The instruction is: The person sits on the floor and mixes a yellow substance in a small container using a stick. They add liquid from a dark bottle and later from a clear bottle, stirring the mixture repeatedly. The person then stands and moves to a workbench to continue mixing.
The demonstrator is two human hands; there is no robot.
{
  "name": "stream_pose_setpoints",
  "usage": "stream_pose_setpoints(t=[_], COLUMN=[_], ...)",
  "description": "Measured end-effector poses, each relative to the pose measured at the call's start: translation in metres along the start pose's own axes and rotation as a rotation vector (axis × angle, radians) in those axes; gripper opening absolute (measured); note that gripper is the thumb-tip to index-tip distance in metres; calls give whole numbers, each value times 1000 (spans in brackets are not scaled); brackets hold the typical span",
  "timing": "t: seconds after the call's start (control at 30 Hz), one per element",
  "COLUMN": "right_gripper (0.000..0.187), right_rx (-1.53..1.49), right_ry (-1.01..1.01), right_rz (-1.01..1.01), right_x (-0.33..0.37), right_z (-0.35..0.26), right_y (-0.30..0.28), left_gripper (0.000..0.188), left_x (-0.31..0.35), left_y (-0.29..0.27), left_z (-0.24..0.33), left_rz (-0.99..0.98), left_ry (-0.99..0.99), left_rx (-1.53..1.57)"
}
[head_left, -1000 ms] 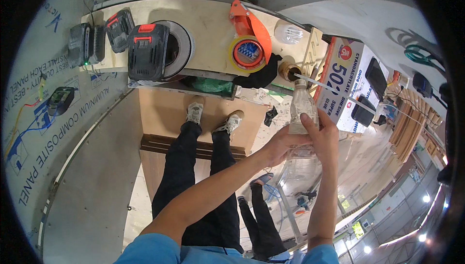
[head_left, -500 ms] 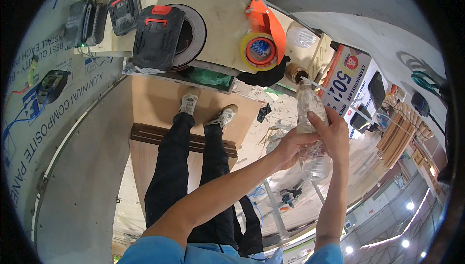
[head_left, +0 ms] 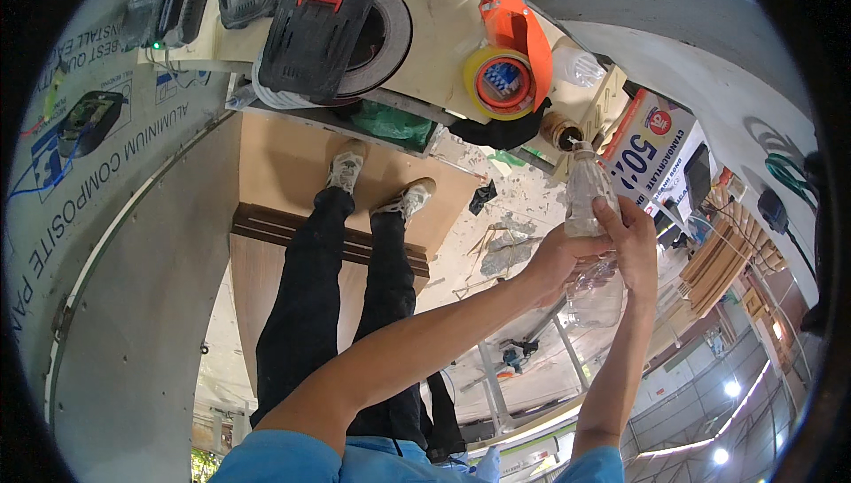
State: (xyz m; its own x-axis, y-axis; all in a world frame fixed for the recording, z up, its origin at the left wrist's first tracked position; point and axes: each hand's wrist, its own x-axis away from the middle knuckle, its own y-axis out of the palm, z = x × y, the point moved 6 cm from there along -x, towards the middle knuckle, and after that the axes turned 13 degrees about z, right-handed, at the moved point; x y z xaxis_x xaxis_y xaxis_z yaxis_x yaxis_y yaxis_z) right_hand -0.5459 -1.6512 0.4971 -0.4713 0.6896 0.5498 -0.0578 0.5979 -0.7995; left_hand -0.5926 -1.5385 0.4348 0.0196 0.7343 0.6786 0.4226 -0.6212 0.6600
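Note:
A clear plastic bottle [head_left: 592, 183] is gripped between my two hands, its neck pointing toward the workbench and its base toward me. My left hand [head_left: 567, 260] closes round its middle from the left. From the right, my right hand [head_left: 633, 239] wraps the bottle, with the thumb lying along its side. Close to the bottle's neck is the dark mouth of a small brown container [head_left: 560, 132]; whether the two touch I cannot tell. Something pale shows at the neck, too small to name. Most fingertips are hidden behind the bottle.
On the workbench [head_left: 434, 13] lie an orange tape dispenser [head_left: 516, 22] with yellow tape, battery packs [head_left: 316, 35], a round dark roll [head_left: 399, 31] and a clear plastic cup [head_left: 581, 66]. A printed carton [head_left: 651, 151] stands at right. Wooden boards [head_left: 709, 275] are stacked beyond it.
In the picture, the bench and its things have shifted up and to the right as the view moved. Both hands still hold the bottle, near the same brown container.

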Motion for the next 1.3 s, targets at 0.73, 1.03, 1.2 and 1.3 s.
stream_pose_setpoints(t=[0.73,1.03,1.2,1.3], right_gripper=[52,69,76,65], right_rx=[-375,-547,-670,-710], right_ry=[72,160,202,63], right_rz=[-65,-167,-161,-288], right_x=[0,9,21,30], right_z=[26,63,79,67], right_y=[12,47,72,71], left_gripper=[44,68,85,86], left_x=[3,-1,6,9], left_y=[-2,-53,-83,-88], left_z=[17,39,71,90], left_rz=[207,205,214,190], left_ry=[276,424,575,627], left_rx=[-216,-714,-1205,-1406])
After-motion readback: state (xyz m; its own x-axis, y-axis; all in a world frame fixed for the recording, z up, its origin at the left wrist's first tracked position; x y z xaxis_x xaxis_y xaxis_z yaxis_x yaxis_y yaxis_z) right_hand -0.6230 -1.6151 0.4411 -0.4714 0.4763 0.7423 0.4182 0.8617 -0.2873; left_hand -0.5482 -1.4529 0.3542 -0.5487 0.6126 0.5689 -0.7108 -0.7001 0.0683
